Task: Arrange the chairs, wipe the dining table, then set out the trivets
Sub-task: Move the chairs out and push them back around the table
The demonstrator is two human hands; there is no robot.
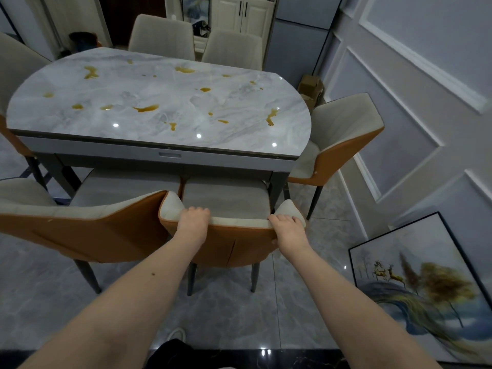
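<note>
Head view, chair in hand: The top edge of an orange-backed chair (229, 235) on the near side of the table is gripped by both hands, its seat already partly tucked under the table edge.
Left hand (193, 219): The fingers are curled over the top of the backrest near its left corner.
Right hand (287, 226): The fingers are hooked over the rim near the right corner, and the thumb is seen against the orange back.
Neighbouring chair (87, 230): It is set just beside the held one, to its left, at a slight angle to the table.
Other chairs: One (343, 139) is placed at the right end, turned at an angle, two pale ones (162, 35) are lined up along the far side, and part of another is seen at the left end.
Dining table (149, 102): The marbled top is marked with many amber spills (146, 108) scattered across it.
Trivets: None can be found in this view; their whereabouts cannot be told.
Cloth: No wiping cloth is seen.
Progress: The chair-arranging step is judged to be under way and unfinished.
Left to do: The wiping has evidently not been started, and the trivets remain to be set out afterwards.
Also present: A framed picture (415, 288) is leaned against the right wall on the floor.
</note>
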